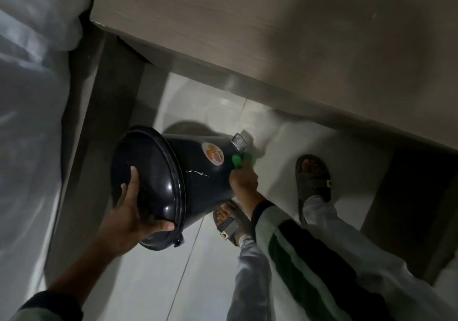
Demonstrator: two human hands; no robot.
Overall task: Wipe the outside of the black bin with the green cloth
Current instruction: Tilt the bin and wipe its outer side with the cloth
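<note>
Black bin (198, 179) tilted over the tiled floor (210, 112), lid end gripped by spread left hand (126, 219); base end nearest right hand (244, 179), fingers closed around green cloth (239, 160) pressed against its side.

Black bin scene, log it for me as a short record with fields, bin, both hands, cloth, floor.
bin: black bin, lid on, tipped on its side above the tiled floor
left hand: left hand grips the lid's rim, fingers spread over the lid
right hand: right hand presses the green cloth against the bin's side near its base
stickers: round sticker and a barcode label on the side
feet: sandals beside the bin
</note>
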